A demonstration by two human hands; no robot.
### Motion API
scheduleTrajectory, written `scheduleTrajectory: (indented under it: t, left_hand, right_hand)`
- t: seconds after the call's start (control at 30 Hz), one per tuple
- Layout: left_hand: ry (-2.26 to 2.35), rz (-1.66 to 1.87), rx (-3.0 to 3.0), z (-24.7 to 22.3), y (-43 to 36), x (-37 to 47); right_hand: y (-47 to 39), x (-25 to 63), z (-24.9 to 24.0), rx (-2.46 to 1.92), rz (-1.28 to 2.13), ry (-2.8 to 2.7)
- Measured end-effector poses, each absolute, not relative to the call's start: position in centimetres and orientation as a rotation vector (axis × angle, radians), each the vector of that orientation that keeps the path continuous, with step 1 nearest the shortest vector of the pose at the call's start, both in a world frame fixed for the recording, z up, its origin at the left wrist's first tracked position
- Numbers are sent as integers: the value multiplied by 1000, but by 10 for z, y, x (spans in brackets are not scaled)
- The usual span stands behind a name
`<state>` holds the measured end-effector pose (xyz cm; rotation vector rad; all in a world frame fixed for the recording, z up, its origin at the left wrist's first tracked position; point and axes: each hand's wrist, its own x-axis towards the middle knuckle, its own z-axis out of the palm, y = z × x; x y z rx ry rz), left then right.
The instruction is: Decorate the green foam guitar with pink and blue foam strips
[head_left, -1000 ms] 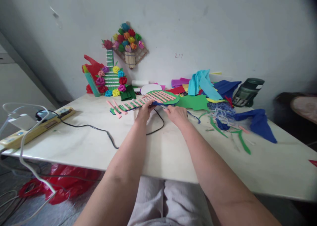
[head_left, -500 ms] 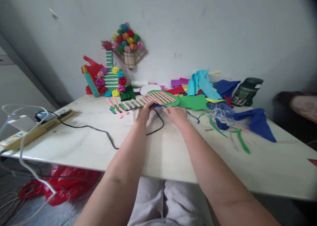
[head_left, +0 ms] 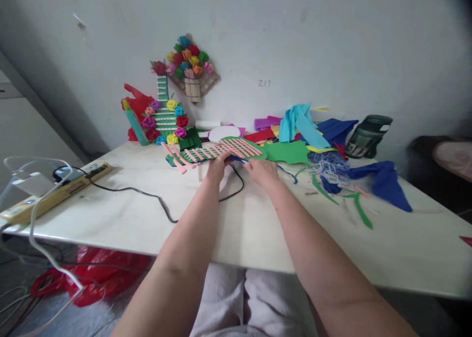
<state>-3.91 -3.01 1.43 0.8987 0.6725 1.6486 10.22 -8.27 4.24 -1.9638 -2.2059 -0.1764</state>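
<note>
A green guitar-shaped craft board point(head_left: 236, 147) with pink rolled-paper strips laid across it is held just above the table. My left hand point(head_left: 218, 167) is closed on its near edge, the thumb side by the strips. My right hand point(head_left: 262, 172) pinches a narrow dark blue strip point(head_left: 289, 173) along the same edge; its tail trails out to the right. Fingertips of both hands are partly hidden. Right behind the board lies a green sheet point(head_left: 287, 152). A finished-looking guitar craft point(head_left: 165, 114) with paper flowers leans on the wall.
A yellow power strip point(head_left: 55, 192) and black cable point(head_left: 147, 192) lie at the left. A dark green bottle point(head_left: 368, 136), blue crepe paper point(head_left: 389, 182), tangled string point(head_left: 328, 166) and green scraps point(head_left: 363, 211) occupy the right. A red bag point(head_left: 106, 273) is under the table.
The board has turned slightly, its narrow left end shifting a little to the right. My left hand has moved slightly right with it; my right hand stays almost in place.
</note>
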Motion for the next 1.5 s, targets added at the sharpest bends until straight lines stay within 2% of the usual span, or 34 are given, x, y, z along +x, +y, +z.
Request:
scheduleTrajectory:
  t: [0.43, 0.63, 0.83, 1.5]
  left_hand:
    - [733, 1662, 849, 18, -26, -48]
    - [722, 1630, 844, 18, -29, -45]
    - [711, 1625, 866, 16, -28, -44]
    - [725, 1588, 939, 14, -27, -42]
  right_hand:
    - [-80, 133, 52, -1761, -22, -2379]
    - [-83, 122, 50, -1669, -197, -2358]
    - [-79, 116, 44, -1711, -267, -2335]
    - [-81, 105, 46, -1909, -148, -2235]
